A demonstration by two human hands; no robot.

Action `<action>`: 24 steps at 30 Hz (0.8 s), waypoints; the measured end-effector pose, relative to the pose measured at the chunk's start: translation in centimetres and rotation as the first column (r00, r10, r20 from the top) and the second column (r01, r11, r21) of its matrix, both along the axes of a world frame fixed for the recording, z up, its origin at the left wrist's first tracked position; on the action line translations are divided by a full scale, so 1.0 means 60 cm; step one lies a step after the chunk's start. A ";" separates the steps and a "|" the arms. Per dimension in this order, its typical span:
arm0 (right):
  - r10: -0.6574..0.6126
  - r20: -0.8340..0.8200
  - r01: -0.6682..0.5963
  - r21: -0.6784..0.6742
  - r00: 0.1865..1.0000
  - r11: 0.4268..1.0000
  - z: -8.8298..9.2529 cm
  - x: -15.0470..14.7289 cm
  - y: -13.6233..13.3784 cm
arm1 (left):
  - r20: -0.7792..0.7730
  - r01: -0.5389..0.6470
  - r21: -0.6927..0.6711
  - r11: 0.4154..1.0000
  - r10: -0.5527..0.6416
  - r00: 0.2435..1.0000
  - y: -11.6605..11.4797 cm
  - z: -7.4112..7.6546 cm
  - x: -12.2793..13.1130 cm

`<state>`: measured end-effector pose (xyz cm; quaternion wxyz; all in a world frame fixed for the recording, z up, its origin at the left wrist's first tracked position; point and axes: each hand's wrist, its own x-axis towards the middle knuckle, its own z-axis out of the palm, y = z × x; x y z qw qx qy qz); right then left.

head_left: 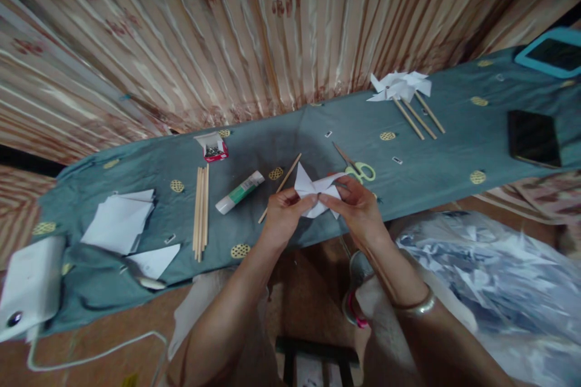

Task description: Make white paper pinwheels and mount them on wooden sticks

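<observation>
Between my two hands, over the table's front edge, is a white paper pinwheel (305, 180) without a stick. My left hand (285, 211) pinches its left side, the thumb pressed near the centre. From the right, my right hand (361, 202) grips it, its thumb meeting the other at the middle. Whatever lies under the thumbs is hidden. A single wooden stick (290, 170) lies just behind my left hand. Scissors (358, 169) with pale green handles rest behind my right hand. To the left lies a glue stick (240, 191) with a green label.
Several wooden sticks (200, 211) lie left of the glue, below a small red box (215, 148) of metal pins. White paper sheets (120, 221) are stacked farther left, near a white device (34, 284). Finished pinwheels (399, 86), a phone (534, 138) and a blue-framed tablet (551, 51) are rightward.
</observation>
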<state>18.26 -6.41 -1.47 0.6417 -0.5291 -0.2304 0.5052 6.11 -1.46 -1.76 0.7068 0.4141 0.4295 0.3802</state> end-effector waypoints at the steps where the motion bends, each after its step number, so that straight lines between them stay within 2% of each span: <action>1: 0.004 0.000 -0.004 0.004 1.000 1.000 0.000 0.000 -0.001 | 0.007 -0.002 -0.002 1.000 0.002 1.000 -0.001 0.000 0.001; 10: 0.019 -0.088 -0.020 -0.005 0.996 1.000 0.006 -0.005 -0.004 | 0.061 0.009 -0.048 0.999 -0.006 0.998 -0.011 -0.002 0.008; 14: 0.033 -0.100 -0.033 -0.005 0.994 0.999 0.007 -0.004 -0.003 | 0.057 0.018 -0.012 1.000 -0.018 0.998 -0.011 -0.007 0.006; 17: 0.029 -0.063 -0.028 0.018 0.998 0.999 0.008 0.006 -0.003 | 0.012 0.018 0.080 0.997 -0.019 1.000 0.003 -0.007 -0.002; 20: 0.008 -0.030 -0.007 0.034 1.000 0.999 0.010 0.021 -0.005 | -0.061 -0.057 0.228 0.972 0.073 0.995 0.031 -0.007 -0.016; 22: 0.005 -0.024 -0.005 0.030 1.000 1.000 0.011 0.028 -0.009 | -0.237 -0.034 0.416 0.909 0.144 0.961 0.053 -0.011 -0.024; 24: 0.013 -0.029 -0.013 0.021 0.999 1.000 0.012 0.032 -0.014 | -0.472 0.135 0.588 0.797 0.203 0.858 0.069 -0.018 -0.029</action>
